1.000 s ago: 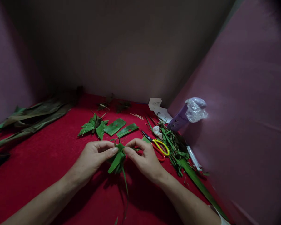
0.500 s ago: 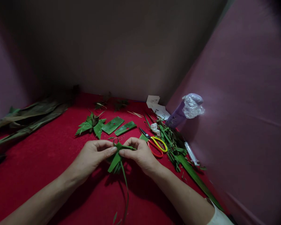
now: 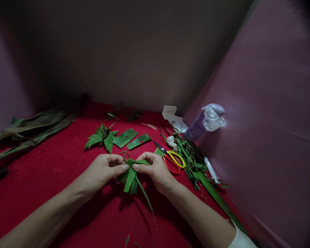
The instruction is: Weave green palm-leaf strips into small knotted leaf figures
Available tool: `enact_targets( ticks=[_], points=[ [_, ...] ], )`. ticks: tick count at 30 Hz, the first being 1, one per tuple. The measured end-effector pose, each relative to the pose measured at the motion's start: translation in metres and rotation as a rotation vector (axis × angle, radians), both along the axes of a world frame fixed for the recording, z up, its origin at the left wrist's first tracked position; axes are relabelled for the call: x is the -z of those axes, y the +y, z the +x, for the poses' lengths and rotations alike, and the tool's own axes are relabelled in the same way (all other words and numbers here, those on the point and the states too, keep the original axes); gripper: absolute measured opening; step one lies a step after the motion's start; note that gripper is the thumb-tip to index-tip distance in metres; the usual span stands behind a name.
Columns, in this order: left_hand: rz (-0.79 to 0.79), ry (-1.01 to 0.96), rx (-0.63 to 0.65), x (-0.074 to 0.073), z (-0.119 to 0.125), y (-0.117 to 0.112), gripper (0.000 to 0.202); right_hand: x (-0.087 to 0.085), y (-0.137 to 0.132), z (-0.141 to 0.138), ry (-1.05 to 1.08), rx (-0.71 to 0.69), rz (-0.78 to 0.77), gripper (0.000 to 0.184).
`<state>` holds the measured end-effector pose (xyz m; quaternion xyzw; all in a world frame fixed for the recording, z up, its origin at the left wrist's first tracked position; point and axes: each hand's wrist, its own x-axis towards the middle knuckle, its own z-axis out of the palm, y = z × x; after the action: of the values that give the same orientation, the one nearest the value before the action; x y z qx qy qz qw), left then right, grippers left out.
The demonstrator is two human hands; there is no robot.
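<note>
Between my two hands is a folded green leaf piece (image 3: 130, 181), its wide strips fanning downward and one thin strand trailing toward the lower right. A small curled loop stands at its top. My left hand (image 3: 105, 169) pinches it from the left between thumb and fingers. On the other side, my right hand (image 3: 153, 169) pinches its right edge, with a folded end lying along the fingers. Fingertips behind the leaf are hidden. Close to my right hand lie scissors (image 3: 174, 161) with one red and one yellow handle.
Beyond my hands are a leaf cluster (image 3: 102, 137) and two cut leaf pieces (image 3: 125, 137). Thin sticks (image 3: 149, 126) and white papers (image 3: 177, 123) lie farther back. Leaf scraps (image 3: 187, 155), a syringe (image 3: 212, 170) and a purple container (image 3: 195, 130) line the right wall. Long dried leaves (image 3: 38, 125) lie left.
The leaf piece has turned slightly in my fingers. Its thin strand has swung to the right, and the wide strips hang more upright. Both hands keep their pinch.
</note>
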<state>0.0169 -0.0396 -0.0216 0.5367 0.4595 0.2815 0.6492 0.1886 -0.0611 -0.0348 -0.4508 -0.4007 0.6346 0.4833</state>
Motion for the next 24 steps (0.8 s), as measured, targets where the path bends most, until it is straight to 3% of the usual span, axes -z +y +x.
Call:
enact_targets(
  ticks=[5,9,24],
  points=[
    [0.038,0.05,0.025,0.001,-0.001,-0.001,0.023,-0.001,0.005,0.009,-0.087,-0.184,0.083,0.033],
    [0.042,0.083,0.073,0.003,0.0,-0.001,0.025,0.0,0.007,0.012,-0.175,-0.191,0.125,0.039],
    [0.003,0.083,0.191,0.003,0.0,-0.005,0.022,0.004,0.006,0.014,-0.188,-0.41,0.077,0.023]
  ],
)
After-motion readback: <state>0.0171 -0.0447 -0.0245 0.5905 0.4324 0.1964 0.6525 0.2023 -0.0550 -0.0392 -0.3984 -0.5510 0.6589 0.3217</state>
